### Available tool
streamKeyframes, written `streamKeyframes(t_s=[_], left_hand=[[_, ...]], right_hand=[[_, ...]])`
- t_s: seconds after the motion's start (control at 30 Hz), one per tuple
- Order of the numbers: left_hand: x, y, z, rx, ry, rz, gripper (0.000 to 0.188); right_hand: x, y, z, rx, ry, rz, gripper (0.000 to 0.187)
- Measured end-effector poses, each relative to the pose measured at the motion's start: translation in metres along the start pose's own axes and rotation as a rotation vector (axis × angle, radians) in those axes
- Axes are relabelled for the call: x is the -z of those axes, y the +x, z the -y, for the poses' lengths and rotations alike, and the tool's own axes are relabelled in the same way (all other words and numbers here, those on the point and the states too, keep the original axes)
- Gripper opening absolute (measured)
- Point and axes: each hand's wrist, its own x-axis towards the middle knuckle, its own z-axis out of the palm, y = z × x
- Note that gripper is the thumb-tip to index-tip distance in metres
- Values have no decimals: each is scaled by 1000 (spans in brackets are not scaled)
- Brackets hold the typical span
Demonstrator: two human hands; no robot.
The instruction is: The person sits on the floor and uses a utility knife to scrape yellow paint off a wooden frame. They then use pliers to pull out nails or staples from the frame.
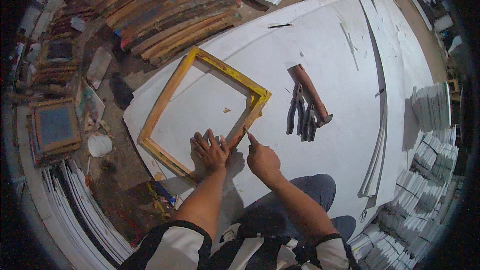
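A wooden frame (167, 95) with yellow paint along its far side lies flat on a white sheet (330, 45). My left hand (209, 151) rests with fingers spread at the frame's near right corner, inside the opening. Beside it, my right hand (263, 161) is closed on a thin, pointed tool (245, 130), its index finger stretched along it. The tip touches the frame's right side; most of the tool is hidden in my fist. A hammer (311, 90) and two pairs of dark pliers (296, 111) lie to the right.
Stacked wooden frames (170, 10) stand beyond the sheet at the left. A white cup (100, 146) sits on the floor. Tied white bundles (425, 170) are piled at the right. A pencil-like stick (280, 25) and long white strips (382, 120) lie on the sheet.
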Motion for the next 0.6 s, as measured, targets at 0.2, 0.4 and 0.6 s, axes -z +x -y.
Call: streamKeyframes(t_s=[0.2,0.4,0.6], left_hand=[[-1,-3,0,10,-57,52,56],[12,-2,-10,62,-108,84,56],[26,1,-16,117,-112,182,58]], right_hand=[[-38,8,-26,-138,968,113,54],[-44,11,-38,-462,2058,403,49],[-37,14,-49,-192,1178,188,43]])
